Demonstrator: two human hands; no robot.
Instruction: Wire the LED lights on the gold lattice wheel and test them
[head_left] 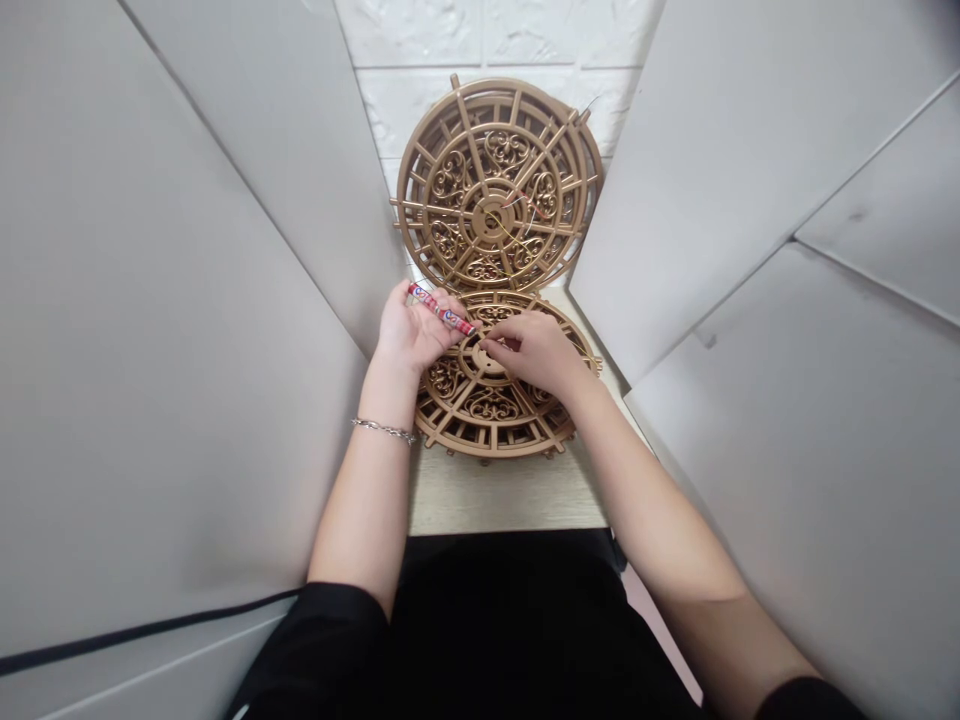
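Observation:
A round gold openwork disc point(491, 410) lies flat on a pale wooden table point(510, 495). My left hand point(409, 330) rests on the disc's left side, fingers curled around a thin red-patterned stick point(440, 309). A thin bracelet sits on the left wrist. My right hand point(532, 352) lies over the disc's hub, fingers pinched together on something small that I cannot make out. A second gold openwork disc point(496, 185) stands upright behind the flat one, leaning against a white brick wall.
Tall grey partition panels point(180, 330) close in the left side, and matching panels point(757, 260) close in the right, leaving a narrow table strip. My black-clothed lap point(510, 630) is below the table's front edge.

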